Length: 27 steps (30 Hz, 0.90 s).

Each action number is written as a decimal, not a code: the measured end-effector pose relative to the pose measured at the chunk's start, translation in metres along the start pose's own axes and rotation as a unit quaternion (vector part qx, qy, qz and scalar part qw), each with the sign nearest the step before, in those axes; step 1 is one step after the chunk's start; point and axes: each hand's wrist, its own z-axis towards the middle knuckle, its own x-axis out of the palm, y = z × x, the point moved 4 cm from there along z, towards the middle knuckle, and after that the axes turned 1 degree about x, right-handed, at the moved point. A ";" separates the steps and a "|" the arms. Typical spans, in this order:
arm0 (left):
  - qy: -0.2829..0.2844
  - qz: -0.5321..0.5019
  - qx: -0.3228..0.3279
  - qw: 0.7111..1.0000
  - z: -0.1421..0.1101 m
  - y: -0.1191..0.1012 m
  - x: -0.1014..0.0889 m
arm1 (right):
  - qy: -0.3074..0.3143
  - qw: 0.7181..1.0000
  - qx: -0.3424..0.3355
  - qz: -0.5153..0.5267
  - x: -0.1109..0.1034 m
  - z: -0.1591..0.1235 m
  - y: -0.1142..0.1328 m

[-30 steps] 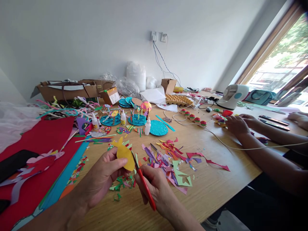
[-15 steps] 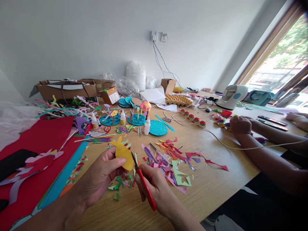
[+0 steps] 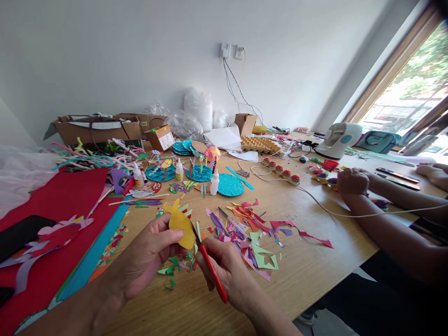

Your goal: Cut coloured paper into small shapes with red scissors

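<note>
Item under inspection: a flat, fish-shaped cutout of plain yellow sheet material [image 3: 182, 227], apparently paper, with a rounded oval body narrowing to a forked tail at 11 o'clock. It is held above the light wood-grained counter [image 3: 297, 275], body end towards 5 o'clock. The left hand [image 3: 159, 252] enters from 7 o'clock and pinches the cutout, thumb laid across the lower body, fingers bent behind it. The right hand [image 3: 224, 266] enters from 5 o'clock, palm inward, fingers curled firmly round the red-handled metal scissors [image 3: 214, 276]; one handle protrudes below the grip. The dark blades point to 11 o'clock and lie along the cutout's 3 o'clock edge; whether they touch it cannot be determined. Taking the cutout as centre: small green paper scraps [image 3: 170, 269] lie at 7 o'clock; a heap of multicoloured paper offcuts [image 3: 241, 228] at 3 o'clock; a round turquoise disc [image 3: 230, 185] at 2 o'clock; large red sheets [image 3: 80, 186] at 10 o'clock.
</note>
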 end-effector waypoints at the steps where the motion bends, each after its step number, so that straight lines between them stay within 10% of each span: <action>1: 0.002 -0.001 -0.001 1.000 0.000 0.000 0.000 | -0.002 1.000 0.002 0.001 0.000 0.000 -0.001; 27: 0.015 -0.013 -0.008 1.000 0.001 0.004 0.000 | -0.025 0.999 -0.017 -0.030 -0.001 0.001 -0.012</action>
